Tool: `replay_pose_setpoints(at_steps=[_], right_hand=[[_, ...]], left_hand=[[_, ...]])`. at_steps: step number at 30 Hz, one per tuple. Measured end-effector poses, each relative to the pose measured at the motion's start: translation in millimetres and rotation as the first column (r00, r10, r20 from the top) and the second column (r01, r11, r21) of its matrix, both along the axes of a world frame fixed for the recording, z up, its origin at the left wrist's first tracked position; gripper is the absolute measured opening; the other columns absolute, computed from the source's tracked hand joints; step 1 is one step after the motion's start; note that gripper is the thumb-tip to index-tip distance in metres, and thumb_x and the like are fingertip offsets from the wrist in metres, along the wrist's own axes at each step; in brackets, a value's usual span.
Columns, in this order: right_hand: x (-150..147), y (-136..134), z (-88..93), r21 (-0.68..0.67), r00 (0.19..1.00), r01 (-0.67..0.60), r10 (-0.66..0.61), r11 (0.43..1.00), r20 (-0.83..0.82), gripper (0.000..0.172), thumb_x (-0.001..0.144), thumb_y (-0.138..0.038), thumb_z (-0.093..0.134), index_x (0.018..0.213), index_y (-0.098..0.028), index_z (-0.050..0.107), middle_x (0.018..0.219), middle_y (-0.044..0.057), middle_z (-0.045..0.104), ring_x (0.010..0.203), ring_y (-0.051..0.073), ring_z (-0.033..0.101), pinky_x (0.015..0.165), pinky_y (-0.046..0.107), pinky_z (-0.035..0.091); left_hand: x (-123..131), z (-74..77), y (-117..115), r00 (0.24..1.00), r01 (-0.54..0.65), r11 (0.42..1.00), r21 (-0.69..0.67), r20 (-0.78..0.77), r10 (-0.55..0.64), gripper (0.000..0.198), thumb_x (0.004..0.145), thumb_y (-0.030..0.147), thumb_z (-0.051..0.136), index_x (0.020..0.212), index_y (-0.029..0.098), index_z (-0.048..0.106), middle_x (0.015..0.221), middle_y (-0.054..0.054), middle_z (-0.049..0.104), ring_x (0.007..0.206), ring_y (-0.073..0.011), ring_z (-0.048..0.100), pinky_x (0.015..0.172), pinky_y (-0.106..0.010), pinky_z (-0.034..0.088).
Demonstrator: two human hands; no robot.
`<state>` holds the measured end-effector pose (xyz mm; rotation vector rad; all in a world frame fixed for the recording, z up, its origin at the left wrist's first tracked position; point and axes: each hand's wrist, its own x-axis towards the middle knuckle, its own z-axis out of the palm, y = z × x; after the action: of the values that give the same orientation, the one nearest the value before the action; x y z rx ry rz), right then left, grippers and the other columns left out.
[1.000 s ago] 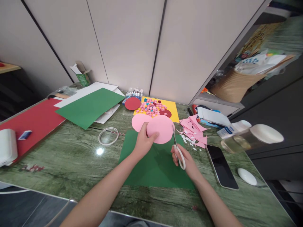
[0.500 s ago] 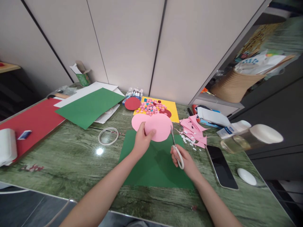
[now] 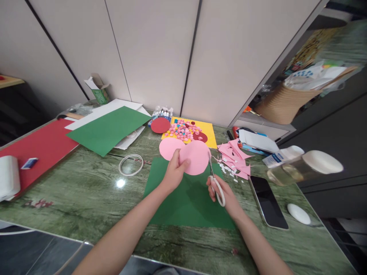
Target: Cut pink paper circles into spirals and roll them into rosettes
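My left hand (image 3: 175, 172) pinches a pink paper circle (image 3: 196, 158) at its left edge, above a green sheet (image 3: 186, 206). In my right hand (image 3: 222, 193) is a pair of white-handled scissors (image 3: 219, 191), whose blades touch the circle's right edge. Another pink circle (image 3: 169, 148) lies behind my left hand. Pink paper scraps (image 3: 235, 158) and small white bits are to the right. Behind, a yellow sheet (image 3: 211, 133) bears many small pink, blue and red pieces, with a red circle (image 3: 160, 125) beside it.
A tape roll (image 3: 131, 165) lies left of the green sheet. Farther left are another green sheet (image 3: 110, 130) and a red sheet (image 3: 43, 152). On the right are a phone (image 3: 268, 202), a white oval object (image 3: 299, 214) and a clear container with a white lid (image 3: 321, 162).
The held pink circle and my left hand have shifted slightly right and nearer to me, showing more of the circle behind. The scissors have tilted slightly.
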<state>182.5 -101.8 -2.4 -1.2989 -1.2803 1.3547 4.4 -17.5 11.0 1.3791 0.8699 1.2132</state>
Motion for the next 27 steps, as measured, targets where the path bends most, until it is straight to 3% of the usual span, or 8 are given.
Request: replay_pose_setpoints(at_steps=[6, 17, 27], right_hand=[[-1.0, 0.4, 0.2, -0.02, 1.0, 0.008, -0.007, 1.0, 0.024, 0.029, 0.087, -0.046, 0.043, 0.081, -0.018, 0.045, 0.055, -0.006, 0.039, 0.046, 0.006, 0.038, 0.044, 0.021, 0.028], [-1.8, 1.0, -3.6, -0.031, 0.999, 0.01, -0.008, 0.999, 0.038, 0.03, 0.084, -0.049, 0.045, 0.08, -0.019, 0.045, 0.053, -0.006, 0.04, 0.043, 0.007, 0.038, 0.042, 0.021, 0.028], [-2.2, -0.6, 1.9, -0.019, 0.999, -0.031, 0.031, 0.999, 0.012, 0.03, 0.085, -0.048, 0.044, 0.082, -0.018, 0.045, 0.056, -0.005, 0.04, 0.045, 0.007, 0.038, 0.045, 0.022, 0.029]], left_hand=[[-1.4, -0.8, 1.8, 0.995, -0.096, 0.995, 0.024, -0.029, 0.096, 0.028, 0.077, 0.028, 0.053, 0.102, 0.018, 0.047, 0.094, -0.003, 0.054, 0.088, -0.0169, 0.05, 0.076, -0.026, 0.041], [-1.7, -1.2, 3.7, 0.987, -0.162, 0.986, 0.033, -0.015, 0.162, 0.023, 0.079, 0.031, 0.051, 0.097, 0.018, 0.048, 0.092, -0.003, 0.054, 0.085, -0.0161, 0.05, 0.075, -0.026, 0.04], [-2.5, 0.7, 1.4, 0.993, -0.113, 0.994, 0.006, 0.028, 0.113, 0.026, 0.077, 0.026, 0.05, 0.101, 0.018, 0.048, 0.097, -0.003, 0.054, 0.091, -0.0171, 0.049, 0.081, -0.026, 0.039]])
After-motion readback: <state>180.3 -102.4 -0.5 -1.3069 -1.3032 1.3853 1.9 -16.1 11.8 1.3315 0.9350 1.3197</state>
